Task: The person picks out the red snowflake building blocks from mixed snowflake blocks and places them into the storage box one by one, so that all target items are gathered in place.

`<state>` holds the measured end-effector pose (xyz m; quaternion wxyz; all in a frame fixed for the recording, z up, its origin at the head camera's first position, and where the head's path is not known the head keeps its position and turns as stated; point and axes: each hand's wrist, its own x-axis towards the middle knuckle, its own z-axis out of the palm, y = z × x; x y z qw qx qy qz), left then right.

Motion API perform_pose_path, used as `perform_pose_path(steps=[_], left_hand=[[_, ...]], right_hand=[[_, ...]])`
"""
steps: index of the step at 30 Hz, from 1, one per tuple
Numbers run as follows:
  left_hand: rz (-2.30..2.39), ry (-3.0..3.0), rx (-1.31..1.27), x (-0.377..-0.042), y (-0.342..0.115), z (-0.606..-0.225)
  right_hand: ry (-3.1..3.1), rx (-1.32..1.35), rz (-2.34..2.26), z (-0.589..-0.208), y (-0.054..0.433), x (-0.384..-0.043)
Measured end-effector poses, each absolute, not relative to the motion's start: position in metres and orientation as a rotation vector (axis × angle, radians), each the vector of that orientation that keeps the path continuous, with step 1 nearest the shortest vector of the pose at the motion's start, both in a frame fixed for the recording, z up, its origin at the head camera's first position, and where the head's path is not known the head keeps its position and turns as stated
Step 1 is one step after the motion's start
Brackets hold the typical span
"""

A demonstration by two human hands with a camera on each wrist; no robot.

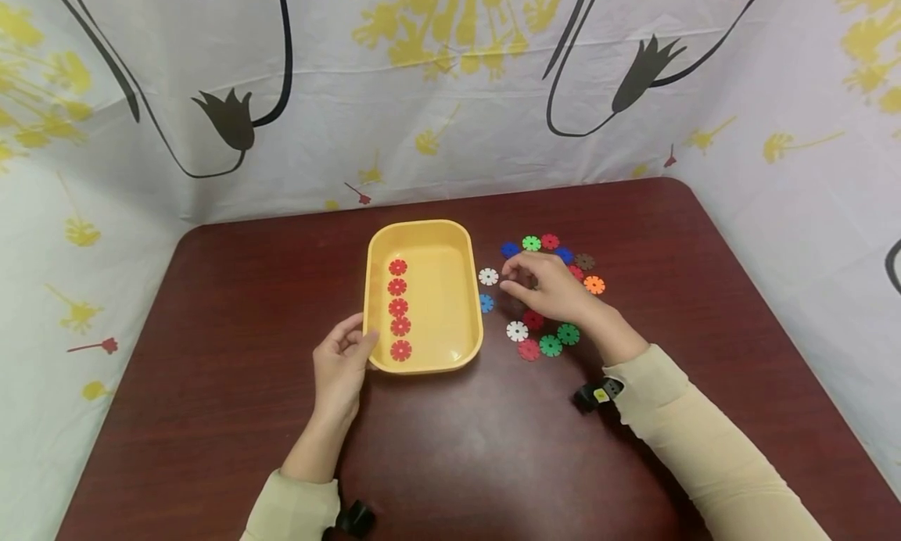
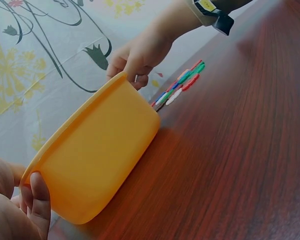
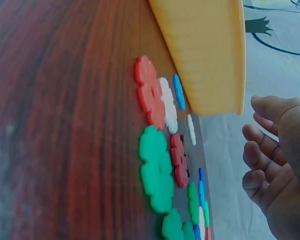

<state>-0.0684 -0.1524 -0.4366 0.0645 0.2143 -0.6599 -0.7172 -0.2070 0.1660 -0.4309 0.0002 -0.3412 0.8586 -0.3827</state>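
Note:
A yellow plastic tray [image 1: 442, 306] lies on the table, with a column of several red notched discs [image 1: 398, 307] along its left side. My left hand [image 1: 342, 369] grips the tray's left rim near the front corner, thumb over the edge; the left wrist view shows its fingers against the outer wall. To the right of the tray, my right hand [image 1: 552, 287] hovers above scattered flower-shaped discs, fingers loosely bent. In the right wrist view that hand [image 3: 285, 155] has nothing between thumb and fingers. Nearest its fingertips are a white disc [image 1: 489, 276] and a light blue disc [image 1: 486, 303].
More discs lie around the right hand: green discs [image 1: 551, 345], an orange disc [image 1: 594, 284], a dark blue disc [image 1: 510, 249] and others, some partly hidden beneath the hand. A patterned white cloth [image 1: 317, 134] hangs behind and beside the dark red-brown table [image 1: 450, 447].

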Motion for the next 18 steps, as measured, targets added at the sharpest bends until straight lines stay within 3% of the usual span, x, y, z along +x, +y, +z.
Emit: perform_pose_path(steps=[18], left_hand=[[-2.174,-1.979,0.636,-0.069,-0.153,-0.438]], right_hand=[[2.695,-0.988,-0.972,-0.441,0.192,-0.201]])
